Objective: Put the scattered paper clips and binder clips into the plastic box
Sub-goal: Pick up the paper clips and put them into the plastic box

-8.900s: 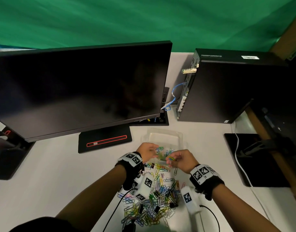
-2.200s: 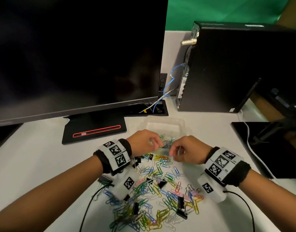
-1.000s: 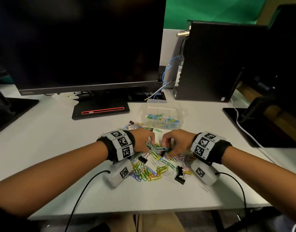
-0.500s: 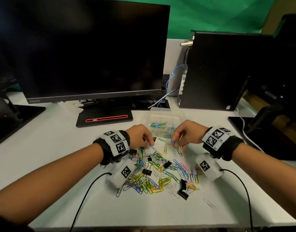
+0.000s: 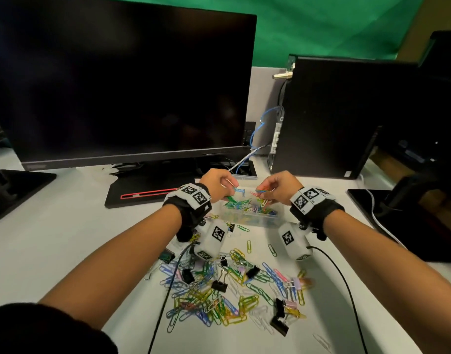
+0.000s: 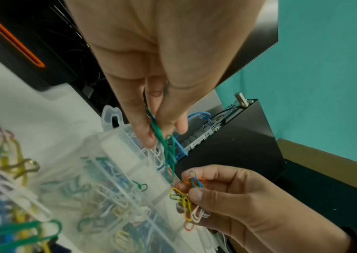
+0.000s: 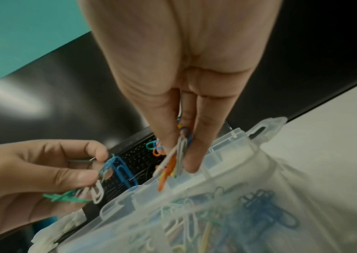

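Fingers of left hand and right hand pinch paper clips above the plastic box.

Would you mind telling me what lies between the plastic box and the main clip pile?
In the head view, mostly bare table with a few stray paper clips between plastic box and pile.

Left forearm hides part of clip pile.

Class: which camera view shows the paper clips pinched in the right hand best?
Left wrist view: the right hand faces it, its bunch of paper clips sharp and spread. The right wrist view shows them edge-on between fingers; the head view shows them small.
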`<state>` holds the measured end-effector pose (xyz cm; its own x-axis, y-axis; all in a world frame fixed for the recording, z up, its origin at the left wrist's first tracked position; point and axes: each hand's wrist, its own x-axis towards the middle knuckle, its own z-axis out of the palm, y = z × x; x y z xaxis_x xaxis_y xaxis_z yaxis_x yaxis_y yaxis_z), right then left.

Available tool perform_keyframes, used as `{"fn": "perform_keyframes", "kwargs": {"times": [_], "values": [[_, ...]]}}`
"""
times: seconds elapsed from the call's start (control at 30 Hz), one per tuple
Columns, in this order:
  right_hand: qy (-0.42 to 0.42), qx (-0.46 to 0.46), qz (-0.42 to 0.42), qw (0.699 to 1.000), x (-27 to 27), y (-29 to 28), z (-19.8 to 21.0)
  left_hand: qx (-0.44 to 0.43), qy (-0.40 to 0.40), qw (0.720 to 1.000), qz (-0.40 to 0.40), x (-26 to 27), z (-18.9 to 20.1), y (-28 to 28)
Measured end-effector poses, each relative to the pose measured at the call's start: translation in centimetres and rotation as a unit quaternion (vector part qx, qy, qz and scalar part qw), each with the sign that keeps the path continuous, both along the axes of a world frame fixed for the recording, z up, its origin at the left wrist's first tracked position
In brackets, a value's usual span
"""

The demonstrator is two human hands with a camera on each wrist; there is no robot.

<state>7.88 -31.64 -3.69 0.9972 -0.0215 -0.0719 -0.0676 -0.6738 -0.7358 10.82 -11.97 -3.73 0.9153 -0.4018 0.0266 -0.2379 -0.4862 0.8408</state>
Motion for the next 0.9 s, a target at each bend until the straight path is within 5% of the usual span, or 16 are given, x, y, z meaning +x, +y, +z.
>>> {"fn": "perform_keyframes", "kwargs": {"times": [0.47,0.67,0.9], "values": [[0.045,0.039,0.013,0.998,0.7,-1.0,-0.2,0.071,0.026,0.996,-0.057,1.2,-1.1,-2.0],[0.062,-0.012,0.024,0.998,0.2,-0.9,-0.5,0.028,0.153,0.987,-0.047,0.5,-0.3,-2.5],[0.012,-0.056,0.069,0.996,-2.0,-1.2,0.7,0.067,0.010,0.993,-0.098,-1.4,1.0,-0.5]]}}
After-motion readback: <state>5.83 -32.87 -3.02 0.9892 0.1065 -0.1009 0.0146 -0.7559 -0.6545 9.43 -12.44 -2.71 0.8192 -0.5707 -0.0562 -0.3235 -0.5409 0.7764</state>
